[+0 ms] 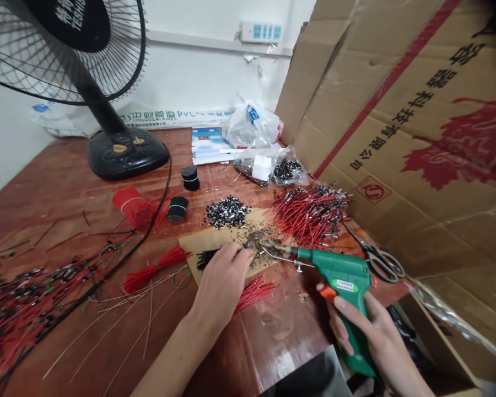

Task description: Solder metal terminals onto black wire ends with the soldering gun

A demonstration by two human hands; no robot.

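My right hand (366, 331) grips a green soldering gun (342, 284) by its handle, a finger on the orange trigger. Its metal tip (273, 249) points left over a piece of cardboard (215, 242) speckled with dark debris. My left hand (223, 281) rests on that cardboard with its fingers pinched together at the tip's end, on something too small to name, beside a bundle of black wires (206, 258). A bunch of red wires (254, 291) lies just under my left hand. A heap of small black parts (226, 212) lies behind it.
A pile of finished red wires (310, 212) and scissors (376, 256) lie at the right, against large cardboard boxes (417, 121). A black fan (119, 149) stands at the back left. Red wire bundles (152, 270), tangled wires (25, 298) and bags of parts (273, 168) cover the wooden table (66, 182).
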